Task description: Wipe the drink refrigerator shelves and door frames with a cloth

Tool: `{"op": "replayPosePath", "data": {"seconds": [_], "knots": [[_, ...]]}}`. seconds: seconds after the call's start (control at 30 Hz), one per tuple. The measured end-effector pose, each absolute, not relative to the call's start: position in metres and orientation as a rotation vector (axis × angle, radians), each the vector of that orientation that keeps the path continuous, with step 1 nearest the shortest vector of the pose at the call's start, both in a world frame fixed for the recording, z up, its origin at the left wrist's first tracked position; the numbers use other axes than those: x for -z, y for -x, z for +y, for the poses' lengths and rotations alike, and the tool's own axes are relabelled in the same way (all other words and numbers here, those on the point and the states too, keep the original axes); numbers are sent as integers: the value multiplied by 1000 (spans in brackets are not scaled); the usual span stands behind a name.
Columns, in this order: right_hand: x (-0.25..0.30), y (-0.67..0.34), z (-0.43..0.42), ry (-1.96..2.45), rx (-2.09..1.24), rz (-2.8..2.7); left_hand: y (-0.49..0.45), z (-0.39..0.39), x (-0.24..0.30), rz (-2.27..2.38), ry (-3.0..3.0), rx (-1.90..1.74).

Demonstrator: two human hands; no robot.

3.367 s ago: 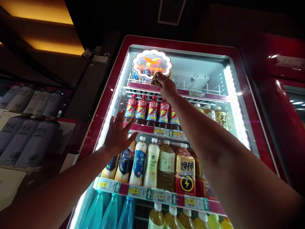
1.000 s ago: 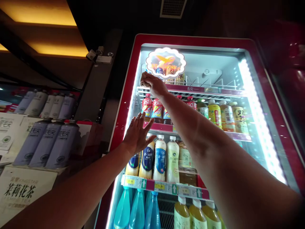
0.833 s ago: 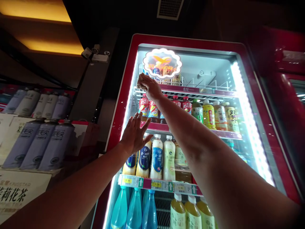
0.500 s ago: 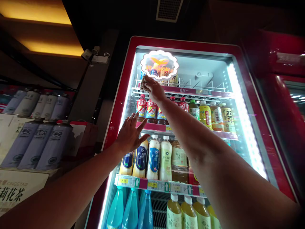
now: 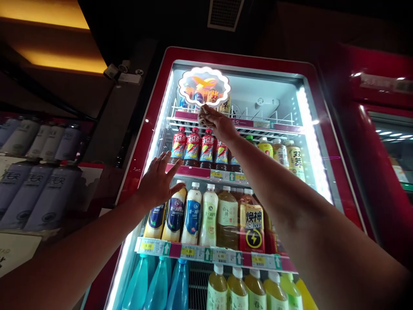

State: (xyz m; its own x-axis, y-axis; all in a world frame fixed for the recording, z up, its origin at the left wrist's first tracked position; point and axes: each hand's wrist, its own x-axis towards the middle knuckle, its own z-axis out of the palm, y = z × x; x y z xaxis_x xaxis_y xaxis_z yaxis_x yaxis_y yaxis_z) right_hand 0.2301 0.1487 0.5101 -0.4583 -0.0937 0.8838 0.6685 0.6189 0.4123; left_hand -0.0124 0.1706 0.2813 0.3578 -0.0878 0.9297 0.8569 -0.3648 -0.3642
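A bunched brownish cloth [image 5: 202, 116] is gripped in my right hand [image 5: 222, 125], which reaches up to the glass door of a lit drinks fridge [image 5: 277, 57]. The cloth sits just below a glowing scalloped sign [image 5: 204, 70] on the glass. Lower and to the left, my left hand [image 5: 156, 178] has its fingers spread, palm towards the door near its left side. Whether that palm presses on the glass is hard to tell. Behind the glass, near the hands, stand red-labelled bottles [image 5: 192, 146] and blue-and-white bottles [image 5: 192, 215].
Inside the fridge, price strips [image 5: 219, 256] run along the shelf edges, with teal bottles [image 5: 158, 284] at the bottom. Tall lavender canisters [image 5: 58, 193] stand on boxes at the left. Another red fridge [image 5: 383, 159] is at the right. A ceiling vent [image 5: 225, 13] is overhead.
My right hand has slid the cloth to the right across the glass, beneath the sign. The left hand stays about where it was on the door side. The whole view has shifted slightly.
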Motion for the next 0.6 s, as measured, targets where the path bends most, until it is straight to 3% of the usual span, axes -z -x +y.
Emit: {"op": "replayPosePath", "data": {"seconds": [0.6], "knots": [[-501, -288, 118, 589, 1017, -1761, -46, 145, -351, -1055, 1651, 1342]]}}
